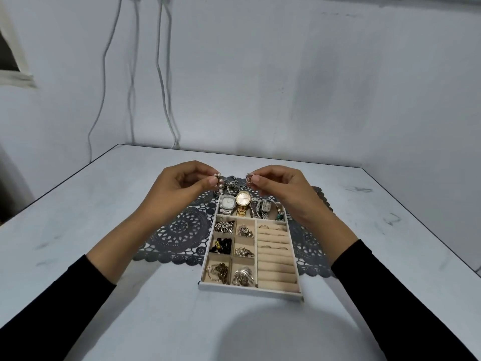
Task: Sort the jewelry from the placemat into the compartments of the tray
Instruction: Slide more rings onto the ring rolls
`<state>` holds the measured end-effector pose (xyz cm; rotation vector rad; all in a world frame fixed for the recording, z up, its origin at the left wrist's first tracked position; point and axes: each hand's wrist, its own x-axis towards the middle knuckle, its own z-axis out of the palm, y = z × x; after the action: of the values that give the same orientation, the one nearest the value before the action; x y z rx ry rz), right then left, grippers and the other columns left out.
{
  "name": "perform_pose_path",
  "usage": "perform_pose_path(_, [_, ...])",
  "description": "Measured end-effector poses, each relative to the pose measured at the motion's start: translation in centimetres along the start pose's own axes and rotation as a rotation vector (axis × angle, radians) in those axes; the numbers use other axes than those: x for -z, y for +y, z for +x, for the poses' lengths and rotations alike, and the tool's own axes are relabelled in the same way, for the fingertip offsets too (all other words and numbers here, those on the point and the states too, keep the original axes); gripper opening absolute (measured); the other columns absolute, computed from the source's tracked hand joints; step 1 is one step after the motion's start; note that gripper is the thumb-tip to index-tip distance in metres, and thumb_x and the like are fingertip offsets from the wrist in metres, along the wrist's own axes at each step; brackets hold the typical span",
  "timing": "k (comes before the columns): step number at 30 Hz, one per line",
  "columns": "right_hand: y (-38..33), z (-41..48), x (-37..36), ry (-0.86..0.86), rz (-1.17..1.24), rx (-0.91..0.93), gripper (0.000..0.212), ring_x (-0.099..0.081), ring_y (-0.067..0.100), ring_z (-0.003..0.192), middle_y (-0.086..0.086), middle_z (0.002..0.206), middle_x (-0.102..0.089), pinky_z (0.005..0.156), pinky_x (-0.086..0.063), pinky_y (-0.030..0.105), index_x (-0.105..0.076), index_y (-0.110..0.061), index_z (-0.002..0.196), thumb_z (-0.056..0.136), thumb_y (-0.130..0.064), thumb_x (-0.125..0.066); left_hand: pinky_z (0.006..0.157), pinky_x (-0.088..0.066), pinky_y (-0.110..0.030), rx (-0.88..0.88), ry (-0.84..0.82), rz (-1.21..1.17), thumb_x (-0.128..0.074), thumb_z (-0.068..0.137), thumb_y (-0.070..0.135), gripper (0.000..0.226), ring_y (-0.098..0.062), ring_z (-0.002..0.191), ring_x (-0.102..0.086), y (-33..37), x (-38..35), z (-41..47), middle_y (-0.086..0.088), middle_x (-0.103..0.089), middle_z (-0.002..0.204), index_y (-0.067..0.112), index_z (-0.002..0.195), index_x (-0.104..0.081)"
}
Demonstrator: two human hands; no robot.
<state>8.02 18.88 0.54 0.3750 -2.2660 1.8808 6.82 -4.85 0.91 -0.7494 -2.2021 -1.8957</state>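
A white jewelry tray (250, 289) with beige compartments lies on a dark lace placemat (182, 230). Its far compartment holds three watches (243, 201); small left cells hold chains and beads; ring rolls (274, 246) fill the right side. My left hand (179, 188) pinches a pearl earring (220, 181) above the tray's far edge. My right hand (283, 191) pinches a second pearl earring (249, 179). A silver chain piece (233, 182) lies on the placemat between and behind the hands.
The white table (104, 295) extends around the placemat, with its edges near the wall behind and on the right. Cables (164, 87) hang down the wall at the back left.
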Motion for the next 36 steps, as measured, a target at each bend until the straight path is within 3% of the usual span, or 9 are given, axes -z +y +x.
perform_pose_path(2, [0.1, -0.7, -0.2, -0.009, -0.032, -0.007, 0.019, -0.067, 0.034, 0.092, 0.008, 0.093, -0.073, 0.080, -0.047, 0.064, -0.073, -0.018, 0.096, 0.081, -0.030, -0.073, 0.068, -0.051, -0.010, 0.003, -0.008, -0.022, -0.068, 0.086, 0.012, 0.011, -0.009, 0.085, -0.073, 0.2, -0.1, -0.9, 0.000, -0.077, 0.086, 0.013, 0.097, -0.070])
perform_pose_path(3, [0.1, -1.1, -0.2, -0.014, -0.021, -0.005, 0.019, -0.066, 0.035, 0.092, 0.010, 0.093, -0.073, 0.081, -0.047, 0.063, -0.073, -0.018, 0.096, 0.081, -0.029, -0.073, 0.070, -0.052, -0.012, 0.001, -0.010, -0.031, -0.068, 0.086, 0.011, 0.011, -0.010, 0.086, -0.073, 0.3, -0.2, -1.3, -0.003, -0.077, 0.086, 0.011, 0.097, -0.070])
perform_pose_path(6, [-0.2, -2.0, -0.6, -0.010, 0.037, 0.007, 0.018, -0.067, 0.022, 0.086, 0.012, 0.093, -0.072, 0.079, -0.055, 0.035, -0.072, -0.007, 0.098, 0.083, -0.017, -0.070, 0.082, -0.056, -0.021, -0.011, -0.020, -0.033, -0.069, 0.084, 0.018, 0.015, -0.017, 0.091, -0.073, 0.6, -0.2, -2.4, -0.007, -0.076, 0.090, 0.012, 0.098, -0.071])
perform_pose_path(8, [-0.3, -2.7, -0.7, -0.019, 0.045, 0.013, 0.018, -0.067, 0.020, 0.086, 0.015, 0.094, -0.072, 0.078, -0.055, 0.027, -0.071, -0.004, 0.099, 0.084, -0.014, -0.069, 0.088, -0.056, -0.026, -0.018, -0.032, -0.039, -0.069, 0.082, 0.021, 0.019, -0.020, 0.093, -0.073, 0.9, -0.2, -3.1, -0.007, -0.076, 0.091, 0.014, 0.099, -0.071])
perform_pose_path(22, [-0.5, -3.9, -0.7, -0.018, 0.108, 0.013, 0.016, -0.065, 0.017, 0.081, 0.013, 0.089, -0.071, 0.073, -0.054, 0.023, -0.071, -0.004, 0.099, 0.085, -0.011, -0.067, 0.074, -0.052, -0.015, 0.007, -0.156, -0.064, -0.068, 0.077, 0.016, 0.018, -0.009, 0.080, -0.071, 1.0, -0.1, -5.7, -0.001, -0.075, 0.080, 0.007, 0.093, -0.069])
perform_pose_path(26, [-0.4, -4.0, -0.7, -0.015, 0.138, 0.008, 0.018, -0.065, 0.020, 0.083, 0.016, 0.091, -0.070, 0.076, -0.055, 0.027, -0.071, -0.004, 0.099, 0.084, -0.013, -0.068, 0.078, -0.048, -0.039, 0.052, -0.224, -0.032, -0.071, 0.082, 0.021, 0.011, -0.032, 0.082, -0.066, -0.1, 0.1, -6.1, -0.015, -0.074, 0.090, 0.016, 0.092, -0.073])
perform_pose_path(29, [-0.4, -3.9, -0.7, -0.014, 0.142, 0.005, 0.020, -0.065, 0.020, 0.083, 0.016, 0.091, -0.070, 0.077, -0.055, 0.027, -0.071, -0.003, 0.099, 0.083, -0.014, -0.069, 0.065, -0.053, -0.031, 0.080, -0.242, -0.006, -0.070, 0.083, 0.018, 0.009, -0.021, 0.078, -0.067, -0.5, 0.1, -6.4, -0.009, -0.075, 0.089, 0.023, 0.089, -0.075])
perform_pose_path(32, [-0.4, -3.9, -0.7, -0.015, 0.150, 0.001, 0.023, -0.065, 0.019, 0.082, 0.015, 0.090, -0.070, 0.077, -0.055, 0.027, -0.070, -0.002, 0.099, 0.081, -0.016, -0.069, 0.072, -0.053, -0.053, 0.104, -0.282, 0.044, -0.072, 0.085, 0.027, 0.012, -0.036, 0.086, -0.068, -1.1, 0.4, -6.4, -0.009, -0.074, 0.091, 0.022, 0.095, -0.074])
perform_pose_path(36, [-0.5, -3.9, -0.6, -0.014, 0.165, -0.004, 0.025, -0.066, 0.018, 0.082, 0.013, 0.090, -0.071, 0.076, -0.055, 0.025, -0.070, -0.003, 0.100, 0.080, -0.017, -0.069, 0.058, -0.051, -0.021, 0.095, -0.309, 0.112, -0.070, 0.084, 0.015, 0.009, -0.006, 0.069, -0.065, -1.4, 0.2, -6.5, -0.001, -0.074, 0.080, 0.017, 0.092, -0.074])
